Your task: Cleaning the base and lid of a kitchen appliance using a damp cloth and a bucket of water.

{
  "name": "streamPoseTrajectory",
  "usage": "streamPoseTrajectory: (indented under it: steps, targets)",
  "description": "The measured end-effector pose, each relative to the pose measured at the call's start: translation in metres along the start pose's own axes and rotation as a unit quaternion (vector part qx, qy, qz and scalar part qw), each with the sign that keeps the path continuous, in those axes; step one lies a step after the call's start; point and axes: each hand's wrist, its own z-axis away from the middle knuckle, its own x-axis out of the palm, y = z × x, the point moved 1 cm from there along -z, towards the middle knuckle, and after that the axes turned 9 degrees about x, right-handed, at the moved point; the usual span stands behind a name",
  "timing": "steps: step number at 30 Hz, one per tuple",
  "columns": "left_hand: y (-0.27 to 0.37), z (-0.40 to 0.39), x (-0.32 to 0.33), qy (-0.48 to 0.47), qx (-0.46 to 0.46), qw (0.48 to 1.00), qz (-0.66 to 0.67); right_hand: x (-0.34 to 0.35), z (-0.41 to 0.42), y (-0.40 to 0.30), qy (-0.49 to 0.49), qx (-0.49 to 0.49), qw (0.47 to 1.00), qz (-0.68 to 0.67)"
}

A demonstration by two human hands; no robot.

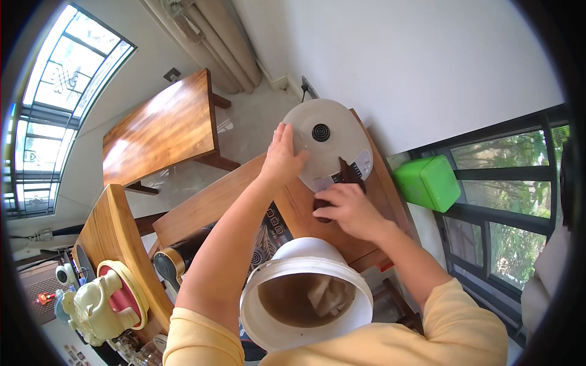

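Note:
A pale electric appliance, probably a rice cooker, stands on a wooden table. It has a round black vent on top and a control panel at its near edge. My left hand, holding nothing, lies against the lid's left side with its fingers stretched. In my right hand is a dark brown cloth, bunched under the fingers and lying over part of the panel. Close to my body is a white bucket of brownish water, with a pale wet cloth in it.
A green container sits by the window at right. A black printed panel and a black-and-gold cylindrical object are left of the bucket. Farther left are a wooden bench and a wooden surface bearing a cream ceramic figure.

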Motion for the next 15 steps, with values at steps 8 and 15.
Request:
streamPoseTrajectory:
  steps: [8,15]
  targets:
    - [0.027,0.006,-0.005,-0.123,-0.021,0.976,-0.181,-0.068,-0.127,0.073,0.196,0.076,0.975,-0.076]
    - [0.033,0.006,-0.001,-0.122,-0.031,0.971,-0.203,-0.026,-0.125,0.120,0.137,0.197,0.969,0.055]
